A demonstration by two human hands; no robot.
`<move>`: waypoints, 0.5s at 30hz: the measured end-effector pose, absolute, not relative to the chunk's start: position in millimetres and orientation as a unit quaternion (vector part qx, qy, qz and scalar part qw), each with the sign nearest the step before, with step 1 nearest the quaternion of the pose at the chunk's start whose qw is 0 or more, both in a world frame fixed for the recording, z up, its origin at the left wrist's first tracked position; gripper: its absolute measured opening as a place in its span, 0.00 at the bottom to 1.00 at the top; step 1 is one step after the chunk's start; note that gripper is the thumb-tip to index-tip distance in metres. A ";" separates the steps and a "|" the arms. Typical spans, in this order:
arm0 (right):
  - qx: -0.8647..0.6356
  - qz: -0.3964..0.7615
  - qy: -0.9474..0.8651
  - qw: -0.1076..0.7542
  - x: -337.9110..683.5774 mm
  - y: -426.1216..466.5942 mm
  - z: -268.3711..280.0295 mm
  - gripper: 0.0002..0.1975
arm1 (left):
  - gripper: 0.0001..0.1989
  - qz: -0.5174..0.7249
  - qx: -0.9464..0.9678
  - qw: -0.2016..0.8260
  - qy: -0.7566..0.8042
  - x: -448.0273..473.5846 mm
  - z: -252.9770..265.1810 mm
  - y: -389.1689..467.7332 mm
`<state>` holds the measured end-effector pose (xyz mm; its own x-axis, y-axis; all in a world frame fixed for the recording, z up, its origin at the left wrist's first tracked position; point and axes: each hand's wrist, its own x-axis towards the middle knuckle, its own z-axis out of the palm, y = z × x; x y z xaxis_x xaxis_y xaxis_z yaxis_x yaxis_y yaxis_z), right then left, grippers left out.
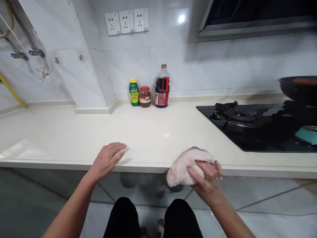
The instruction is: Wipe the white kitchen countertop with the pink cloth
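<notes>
A bunched, pale pink cleaning cloth (184,167) is gripped in my right hand (209,180) at the front edge of the white countertop (148,132). Part of the cloth hangs over that edge, and a purple border shows along its top. My fingers and thumb press into the cloth from the right. To the left, my left hand (109,158) is at the counter's front edge with its fingers stretched out and nothing in it. Its palm is turned down and hidden.
Against the tiled wall stand a green bottle with a yellow cap (134,93), a red-lidded jar (145,97) and a dark sauce bottle (162,89). On the right is a black gas hob (228,132) with a wok (294,89) and a teal item (307,135). A range hood (235,31) overhangs it.
</notes>
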<state>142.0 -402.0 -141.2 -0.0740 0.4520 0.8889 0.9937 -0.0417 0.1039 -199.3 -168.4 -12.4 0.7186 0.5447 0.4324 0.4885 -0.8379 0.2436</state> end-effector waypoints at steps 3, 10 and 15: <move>-0.587 -0.428 -0.614 0.309 193.0 -430.5 -144.8 0.26 | 0.24 0.234 0.929 0.041 0.282 -198.9 -14.4 -166.7; -0.696 -0.392 -0.545 0.255 302.7 -502.4 -152.2 0.05 | 0.23 0.234 0.930 0.009 0.283 -197.5 -17.4 -163.5; -0.721 -0.348 -0.562 0.206 366.0 -537.2 -140.7 0.08 | 0.23 0.242 0.931 0.000 0.273 -195.8 -17.2 -163.9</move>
<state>366.0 -537.2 -140.7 0.1256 0.6675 0.7340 0.9545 -0.2830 0.0941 -195.8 -163.9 -17.2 0.7340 0.5084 0.4503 0.5088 -0.8508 0.1313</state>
